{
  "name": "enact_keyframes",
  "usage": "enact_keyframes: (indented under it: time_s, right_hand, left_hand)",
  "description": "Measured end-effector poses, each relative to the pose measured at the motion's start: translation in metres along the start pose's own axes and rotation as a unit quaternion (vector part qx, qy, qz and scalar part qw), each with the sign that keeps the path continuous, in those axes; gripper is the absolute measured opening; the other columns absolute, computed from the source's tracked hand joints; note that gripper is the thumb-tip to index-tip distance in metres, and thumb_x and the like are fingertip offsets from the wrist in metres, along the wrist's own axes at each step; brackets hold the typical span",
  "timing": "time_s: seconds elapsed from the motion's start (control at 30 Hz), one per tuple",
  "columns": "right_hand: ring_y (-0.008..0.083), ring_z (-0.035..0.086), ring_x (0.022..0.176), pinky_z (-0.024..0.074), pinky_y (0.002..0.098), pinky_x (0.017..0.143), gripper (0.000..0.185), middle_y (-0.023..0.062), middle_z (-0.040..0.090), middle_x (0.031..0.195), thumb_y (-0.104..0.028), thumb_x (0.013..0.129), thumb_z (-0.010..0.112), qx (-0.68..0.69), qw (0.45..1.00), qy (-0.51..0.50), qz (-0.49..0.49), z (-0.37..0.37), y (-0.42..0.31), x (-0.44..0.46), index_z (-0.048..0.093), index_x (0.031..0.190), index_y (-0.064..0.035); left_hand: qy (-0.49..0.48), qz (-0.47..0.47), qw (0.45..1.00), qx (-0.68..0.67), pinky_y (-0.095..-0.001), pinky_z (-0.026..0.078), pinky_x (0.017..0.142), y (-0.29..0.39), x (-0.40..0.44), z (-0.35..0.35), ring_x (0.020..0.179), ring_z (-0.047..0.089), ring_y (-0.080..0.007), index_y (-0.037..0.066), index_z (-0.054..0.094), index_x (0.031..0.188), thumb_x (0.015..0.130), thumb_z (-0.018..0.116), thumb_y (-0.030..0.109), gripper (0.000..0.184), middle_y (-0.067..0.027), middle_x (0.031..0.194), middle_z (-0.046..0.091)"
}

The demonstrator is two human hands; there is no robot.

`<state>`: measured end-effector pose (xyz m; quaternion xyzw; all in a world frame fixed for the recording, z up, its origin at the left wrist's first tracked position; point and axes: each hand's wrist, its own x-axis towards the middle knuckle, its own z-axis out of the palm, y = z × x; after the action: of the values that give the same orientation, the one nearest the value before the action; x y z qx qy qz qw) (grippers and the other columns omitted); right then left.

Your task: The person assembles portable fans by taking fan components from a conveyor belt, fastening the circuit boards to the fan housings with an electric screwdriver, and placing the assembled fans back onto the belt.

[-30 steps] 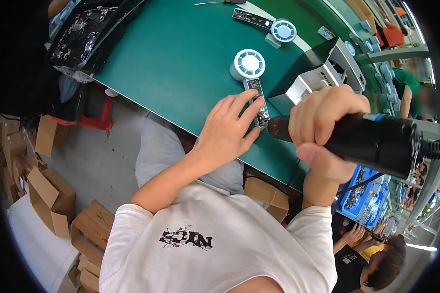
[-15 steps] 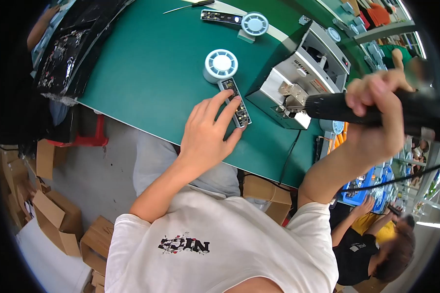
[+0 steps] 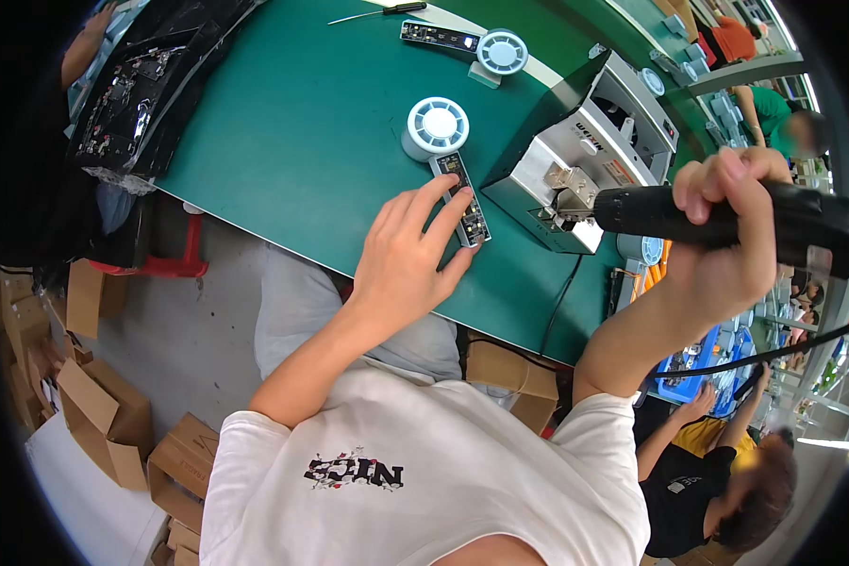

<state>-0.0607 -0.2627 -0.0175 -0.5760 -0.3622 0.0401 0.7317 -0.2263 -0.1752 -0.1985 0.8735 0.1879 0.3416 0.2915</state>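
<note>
My right hand (image 3: 731, 222) is wrapped round a black electric screwdriver (image 3: 656, 209), held nearly level. The screwdriver's front end reaches the metal pick-up point of a silver screw feeder (image 3: 585, 141) marked WEIXIN; its tip is hard to make out there. On the green table, my left hand (image 3: 406, 245) holds the handle of a pale blue handheld fan (image 3: 437, 128) between fingers and thumb. That handle lies uncovered, with a circuit board (image 3: 473, 219) showing, and two fingertips rest on it. A second handheld fan (image 3: 502, 53) with an exposed board lies farther back.
A screwdriver (image 3: 404, 8) lies at the table's far edge. Black plastic wrapping (image 3: 141, 94) with boards is at the left. Blue trays (image 3: 689, 354) stand at the right, near a person in black (image 3: 693, 491). Cardboard boxes (image 3: 113, 415) sit on the floor.
The view has shifted slightly, so the table items appear a little to the right. My right hand and the electric screwdriver look steadier; both hands keep their hold.
</note>
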Motion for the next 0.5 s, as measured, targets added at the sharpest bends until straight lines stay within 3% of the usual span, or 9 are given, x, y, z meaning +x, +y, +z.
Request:
enact_keyframes:
  time_s: [0.1, 0.13, 0.27, 0.4, 0.43, 0.5]
  right_hand:
    - [0.0147, 0.042, 0.049, 0.0380, 0.0308, 0.055, 0.012, 0.0081, 0.046, 0.064, 0.001, 0.079, 0.060, 0.008, 0.998, -0.053, 0.018, -0.001, 0.001, 0.003, 0.048, 0.079, -0.0016]
    - [0.0161, 0.048, 0.046, 0.0415, 0.0288, 0.048, 0.016, 0.0111, 0.053, 0.062, 0.002, 0.075, 0.067, 0.078, 0.992, -0.092, 0.029, -0.007, 0.002, 0.006, 0.051, 0.078, 0.0031]
    - [0.0139, 0.048, 0.047, 0.0417, 0.0266, 0.048, 0.017, 0.0097, 0.054, 0.061, 0.002, 0.075, 0.066, 0.043, 0.992, -0.116, 0.024, -0.001, -0.005, -0.006, 0.050, 0.078, 0.0018]
    - [0.0144, 0.051, 0.048, 0.0441, 0.0270, 0.049, 0.018, 0.0096, 0.056, 0.064, 0.005, 0.077, 0.069, 0.115, 0.984, -0.094, 0.103, 0.014, -0.009, -0.019, 0.051, 0.080, 0.0013]
    - [0.0144, 0.053, 0.050, 0.0451, 0.0269, 0.051, 0.019, 0.0098, 0.058, 0.066, 0.005, 0.078, 0.070, 0.119, 0.980, -0.131, 0.086, 0.016, -0.003, -0.022, 0.052, 0.082, 0.0007]
    - [0.0146, 0.055, 0.053, 0.0461, 0.0264, 0.053, 0.018, 0.0109, 0.061, 0.069, 0.005, 0.080, 0.071, 0.055, 0.990, -0.111, 0.068, 0.028, 0.003, -0.029, 0.054, 0.086, 0.0006]
  left_hand:
    - [-0.006, -0.003, 1.000, 0.003, -0.0420, 0.050, 0.088, 0.001, 0.001, 0.000, 0.103, 0.061, -0.0319, 0.003, 0.062, 0.122, 0.071, 0.081, 0.011, 0.055, -0.0141, 0.129, 0.056]
    - [-0.008, -0.007, 1.000, 0.005, -0.0416, 0.050, 0.088, 0.001, 0.001, -0.001, 0.103, 0.062, -0.0316, 0.003, 0.063, 0.122, 0.070, 0.082, 0.010, 0.055, -0.0144, 0.129, 0.056]
    - [-0.006, -0.004, 1.000, 0.002, -0.0428, 0.049, 0.090, 0.001, 0.000, -0.002, 0.106, 0.059, -0.0334, 0.003, 0.062, 0.122, 0.071, 0.081, 0.011, 0.055, -0.0140, 0.130, 0.056]
    - [0.001, -0.009, 1.000, 0.012, -0.0446, 0.047, 0.094, 0.000, -0.001, -0.002, 0.113, 0.056, -0.0345, 0.004, 0.059, 0.126, 0.072, 0.080, 0.011, 0.059, -0.0137, 0.133, 0.054]
    - [0.005, -0.012, 1.000, 0.010, -0.0450, 0.046, 0.095, -0.001, -0.001, -0.001, 0.114, 0.055, -0.0346, 0.004, 0.058, 0.127, 0.072, 0.080, 0.011, 0.060, -0.0136, 0.134, 0.054]
    - [-0.002, -0.015, 1.000, 0.007, -0.0449, 0.046, 0.095, -0.001, -0.001, -0.002, 0.116, 0.054, -0.0354, 0.005, 0.057, 0.128, 0.072, 0.080, 0.012, 0.061, -0.0142, 0.136, 0.052]
